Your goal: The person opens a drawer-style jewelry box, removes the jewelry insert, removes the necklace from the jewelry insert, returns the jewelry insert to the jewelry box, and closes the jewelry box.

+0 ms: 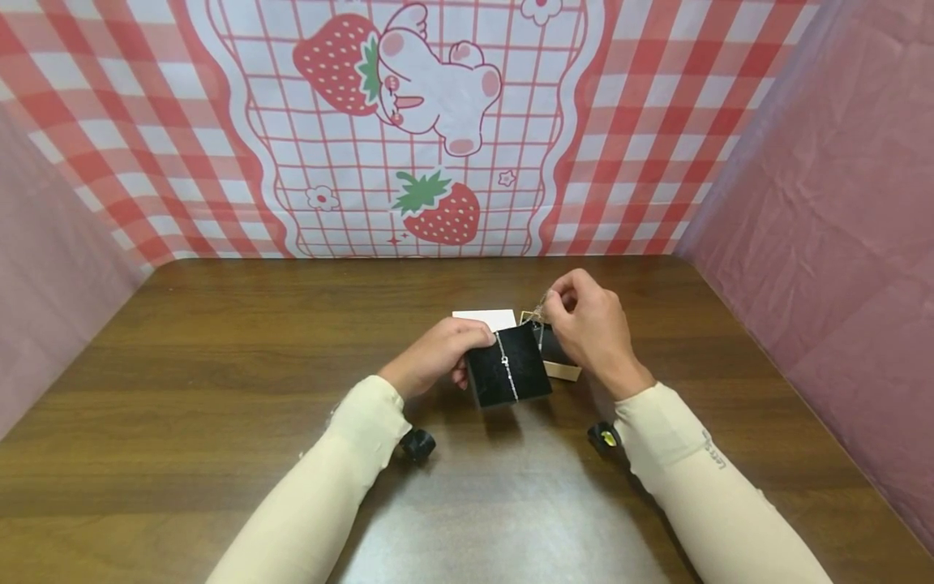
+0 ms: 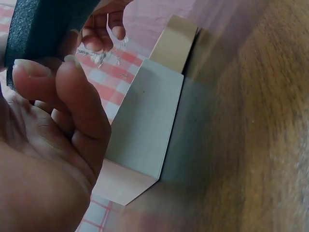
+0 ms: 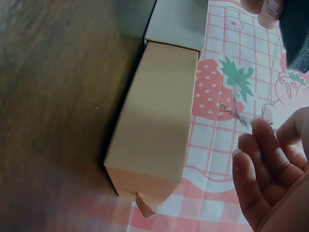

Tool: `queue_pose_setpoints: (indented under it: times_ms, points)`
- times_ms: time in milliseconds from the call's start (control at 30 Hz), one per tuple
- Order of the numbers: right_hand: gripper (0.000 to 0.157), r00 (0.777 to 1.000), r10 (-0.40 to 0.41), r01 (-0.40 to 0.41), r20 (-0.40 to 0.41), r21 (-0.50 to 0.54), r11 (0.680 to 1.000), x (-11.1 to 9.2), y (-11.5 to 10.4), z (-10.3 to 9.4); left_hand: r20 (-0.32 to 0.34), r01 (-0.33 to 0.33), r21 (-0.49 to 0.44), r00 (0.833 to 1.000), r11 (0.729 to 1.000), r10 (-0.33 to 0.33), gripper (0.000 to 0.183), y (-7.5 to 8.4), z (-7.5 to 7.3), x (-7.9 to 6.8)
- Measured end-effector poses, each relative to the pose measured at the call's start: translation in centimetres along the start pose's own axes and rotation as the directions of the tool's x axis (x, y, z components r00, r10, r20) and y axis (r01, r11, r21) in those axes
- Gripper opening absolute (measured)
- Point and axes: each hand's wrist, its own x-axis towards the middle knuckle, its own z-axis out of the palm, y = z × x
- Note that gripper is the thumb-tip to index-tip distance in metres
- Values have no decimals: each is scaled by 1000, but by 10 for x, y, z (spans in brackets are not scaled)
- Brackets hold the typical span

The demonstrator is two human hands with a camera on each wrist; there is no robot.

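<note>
In the head view my left hand (image 1: 445, 349) grips a black foam jewelry pad (image 1: 521, 373) by its left edge, thumb on top. A thin silver chain (image 1: 508, 375) with small links runs down across the pad's face. My right hand (image 1: 594, 320) is just beyond the pad's upper right corner, pinching more of the silver chain between thumb and fingertips. In the right wrist view the fingers (image 3: 248, 186) are bent toward the thumb, and the loose chain (image 3: 236, 113) dangles from them. The left wrist view shows the pad (image 2: 46, 29) held above the table.
Behind the pad lies a drawer-style box, its white sleeve (image 1: 483, 318) on the left and its tan drawer (image 1: 562, 371) pulled out to the right. A small ribbon tab (image 3: 145, 205) sticks out of the drawer's end. A checked strawberry cloth (image 1: 438, 122) hangs behind the wooden table (image 1: 219, 365).
</note>
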Motion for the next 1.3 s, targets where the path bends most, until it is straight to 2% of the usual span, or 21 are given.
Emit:
queue_pose_setpoints:
  times_ms: [200,400,500,767,967,1300]
  points:
    - [9,1000,4,-4,-5,19,1000,0,1,0,4,2,-3,1000,1000,-2,19,0,-1,-1]
    - [10,1000,9,-9,-12,26,1000,0,1,-1,-26,-38,-25,999,999,38,19,-2,-2,1]
    - [10,1000,13,-12,-25,33,999,0,1,0,-11,-42,-2,999,999,42,19,-3,-2,1]
    - [9,998,37,-34,-45,61,998,-1,3,0,110,-18,173,994,985,-1,15,-2,-1,-1]
    - [9,998,33,-29,-62,70,997,-1,2,0,119,-8,189,993,982,-15,16,-2,0,-1]
    - [9,995,19,-11,-99,85,996,-1,3,1,110,48,172,992,984,-67,17,-3,2,-1]
